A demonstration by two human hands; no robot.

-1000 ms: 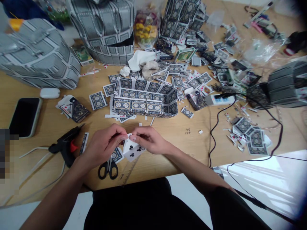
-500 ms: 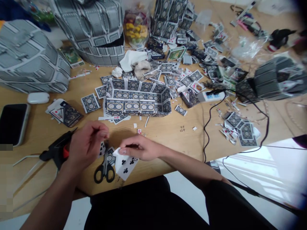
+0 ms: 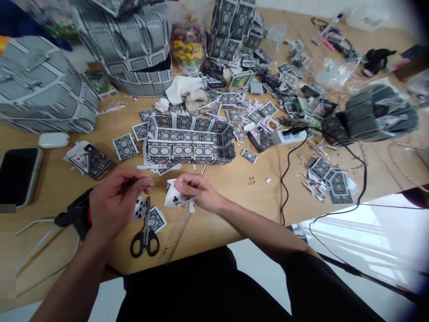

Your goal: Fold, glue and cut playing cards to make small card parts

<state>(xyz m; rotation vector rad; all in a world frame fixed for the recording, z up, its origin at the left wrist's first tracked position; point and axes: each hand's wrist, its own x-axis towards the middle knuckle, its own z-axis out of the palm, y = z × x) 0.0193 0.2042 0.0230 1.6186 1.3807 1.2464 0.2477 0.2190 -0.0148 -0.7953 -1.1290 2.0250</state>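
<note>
My right hand [image 3: 201, 190] pinches a playing card [image 3: 174, 197] with club pips, which is bent and raised above the table. My left hand [image 3: 115, 199] is closed, thumb against fingertips; whether it holds anything small I cannot make out. Below the hands lie black-handled scissors [image 3: 145, 237], their blades pointing away from me. Beside the blades is a card with a patterned back [image 3: 157, 219], and another card [image 3: 140, 209] is partly under my left hand. A clear ruler [image 3: 176, 235] lies right of the scissors. Beyond my hands stands an open box made of cards [image 3: 191, 150].
Left of my left hand lies a black glue gun [image 3: 78, 212], partly hidden. A phone [image 3: 19, 176] and white earbud case [image 3: 53, 140] sit at the left. Large card-built bags [image 3: 134, 49] stand behind. Loose cards [image 3: 338, 183], a power strip [image 3: 290, 137] and black cable [image 3: 364, 179] are rightward.
My right hand has moved up, away from the table's near edge, tilting the card flatter. The ruler and more of the patterned card now show. My left hand has hardly moved.
</note>
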